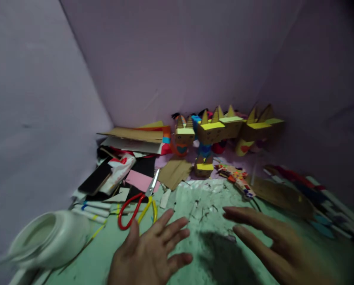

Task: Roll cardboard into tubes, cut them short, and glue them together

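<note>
My left hand (153, 251) is raised over the green work surface with its palm turned up, fingers spread and nothing in it. Just beyond its fingertips lie scissors (149, 194) with one red and one yellow handle, blades pointing away. To the right, my right hand (268, 241) hovers with fingers stretched out, slightly blurred, also holding nothing. Its shadow falls on the surface between both hands. Past the right fingers sits a strip of patterned, colourful paper pieces (237, 180). A small cardboard cat head (204, 168) with a yellow top stands farther back.
A white open jar (61, 237) with a stick stands at left, near several markers (93, 209). Behind are a dark phone-like slab (95, 178), pink paper (138, 180) and cardboard (175, 172). Several cardboard cat figures (211, 132) line the back wall. Long items (322, 198) lie right.
</note>
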A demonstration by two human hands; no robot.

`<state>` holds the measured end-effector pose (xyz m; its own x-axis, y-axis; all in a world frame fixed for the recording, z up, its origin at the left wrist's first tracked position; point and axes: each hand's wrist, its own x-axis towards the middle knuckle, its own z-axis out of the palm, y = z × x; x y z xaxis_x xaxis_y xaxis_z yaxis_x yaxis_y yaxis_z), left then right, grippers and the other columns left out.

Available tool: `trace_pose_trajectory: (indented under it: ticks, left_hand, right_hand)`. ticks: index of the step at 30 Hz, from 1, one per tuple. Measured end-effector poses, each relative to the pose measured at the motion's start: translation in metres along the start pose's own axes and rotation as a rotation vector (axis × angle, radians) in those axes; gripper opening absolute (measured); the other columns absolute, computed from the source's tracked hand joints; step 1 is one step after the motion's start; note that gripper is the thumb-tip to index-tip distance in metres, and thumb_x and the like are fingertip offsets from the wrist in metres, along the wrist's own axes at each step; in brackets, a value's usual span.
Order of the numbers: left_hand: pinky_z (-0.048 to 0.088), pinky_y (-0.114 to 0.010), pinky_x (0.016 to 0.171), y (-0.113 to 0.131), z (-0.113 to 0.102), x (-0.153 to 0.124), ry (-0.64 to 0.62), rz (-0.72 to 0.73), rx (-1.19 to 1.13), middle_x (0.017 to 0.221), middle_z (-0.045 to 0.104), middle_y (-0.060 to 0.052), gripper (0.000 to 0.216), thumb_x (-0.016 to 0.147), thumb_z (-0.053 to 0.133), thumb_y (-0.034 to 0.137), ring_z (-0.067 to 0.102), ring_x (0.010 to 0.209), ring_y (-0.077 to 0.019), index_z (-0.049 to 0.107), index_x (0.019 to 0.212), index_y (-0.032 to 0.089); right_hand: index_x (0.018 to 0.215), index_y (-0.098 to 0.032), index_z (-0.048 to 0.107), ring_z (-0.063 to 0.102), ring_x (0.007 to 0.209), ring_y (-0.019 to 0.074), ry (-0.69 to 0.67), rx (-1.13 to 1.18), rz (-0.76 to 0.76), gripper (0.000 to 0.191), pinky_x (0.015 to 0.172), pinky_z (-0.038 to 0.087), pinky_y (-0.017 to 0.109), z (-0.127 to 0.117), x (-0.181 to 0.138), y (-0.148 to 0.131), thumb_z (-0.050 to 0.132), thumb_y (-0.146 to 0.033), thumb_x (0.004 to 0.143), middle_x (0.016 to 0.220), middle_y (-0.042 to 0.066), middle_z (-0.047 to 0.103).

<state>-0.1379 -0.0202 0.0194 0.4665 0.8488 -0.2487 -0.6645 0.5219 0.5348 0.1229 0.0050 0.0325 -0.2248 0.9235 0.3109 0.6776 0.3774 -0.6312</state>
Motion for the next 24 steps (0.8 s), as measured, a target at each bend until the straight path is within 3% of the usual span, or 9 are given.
trace_pose_trajectory:
  ticks: [3,7,9,11,14,16,19,24]
  left_hand:
    - [0.036,-0.046,0.099,-0.003,0.018,0.007,-0.093,-0.012,-0.111,0.135,0.050,-0.017,0.074,0.079,0.041,0.069,0.040,0.127,-0.0306,0.055,0.124,0.012]
    - [0.037,-0.043,0.099,-0.026,0.051,0.005,-0.094,-0.005,0.000,0.121,0.060,-0.013,0.070,0.079,0.040,0.069,0.045,0.122,-0.0305,0.059,0.119,0.015]
    - [0.039,-0.044,0.097,-0.037,0.065,0.004,-0.054,0.045,0.034,0.113,0.064,-0.011,0.067,0.078,0.041,0.070,0.049,0.118,-0.0304,0.060,0.116,0.018]
    - [0.041,-0.045,0.094,-0.045,0.073,0.001,-0.013,0.095,0.044,0.109,0.065,-0.011,0.067,0.075,0.046,0.070,0.051,0.116,-0.0313,0.059,0.115,0.019]
    - [0.043,-0.046,0.092,-0.053,0.075,-0.001,0.043,0.108,0.018,0.106,0.066,-0.012,0.062,0.072,0.057,0.064,0.053,0.114,-0.0332,0.061,0.112,0.017]
    - [0.043,-0.045,0.092,-0.057,0.073,0.000,0.060,0.090,-0.007,0.106,0.066,-0.012,0.056,0.072,0.061,0.059,0.054,0.115,-0.0330,0.062,0.109,0.017]
    - [0.042,-0.044,0.092,-0.062,0.073,0.006,0.091,0.038,-0.022,0.106,0.067,-0.011,0.057,0.068,0.067,0.058,0.054,0.115,-0.0326,0.062,0.108,0.016]
    - [0.044,-0.042,0.085,-0.064,0.077,0.021,0.091,-0.055,-0.094,0.112,0.063,-0.016,0.073,0.063,0.070,0.057,0.057,0.109,-0.0334,0.052,0.117,0.011]
  right_hand:
    - [0.125,-0.025,0.056,0.057,0.115,0.0242,-0.031,0.035,-0.181,0.039,0.092,0.051,0.040,0.013,0.009,-0.021,0.043,-0.039,0.091,0.128,0.008,0.059]
    - [0.133,-0.010,0.047,0.042,0.129,0.0303,-0.165,0.057,-0.417,0.061,0.106,0.031,0.054,0.043,0.027,-0.066,0.028,-0.052,0.092,0.138,0.017,0.047]
    - [0.125,-0.016,0.056,0.047,0.124,0.0305,-0.215,0.110,-0.461,0.059,0.108,0.023,0.059,0.058,0.026,-0.083,0.023,-0.053,0.092,0.127,0.012,0.059]
    - [0.111,-0.020,0.065,0.058,0.109,0.0282,-0.199,0.171,-0.468,0.060,0.108,0.023,0.057,0.068,0.018,-0.090,0.020,-0.055,0.092,0.109,0.007,0.070]
    - [0.101,-0.018,0.068,0.065,0.091,0.0260,-0.024,0.221,-0.506,0.062,0.105,0.030,0.052,0.074,0.001,-0.083,0.018,-0.054,0.091,0.095,0.008,0.072]
    - [0.112,-0.019,0.064,0.063,0.100,0.0264,0.050,0.215,-0.599,0.056,0.104,0.033,0.049,0.074,-0.006,-0.069,0.023,-0.051,0.092,0.104,0.007,0.071]
    - [0.133,-0.022,0.047,0.056,0.114,0.0266,0.027,0.166,-0.652,0.051,0.104,0.036,0.047,0.075,-0.009,-0.047,0.031,-0.048,0.092,0.124,0.006,0.062]
    - [0.134,-0.033,0.045,0.060,0.109,0.0274,-0.039,0.150,-0.402,0.043,0.093,0.047,0.050,0.086,-0.017,-0.032,0.031,-0.043,0.095,0.117,0.004,0.066]
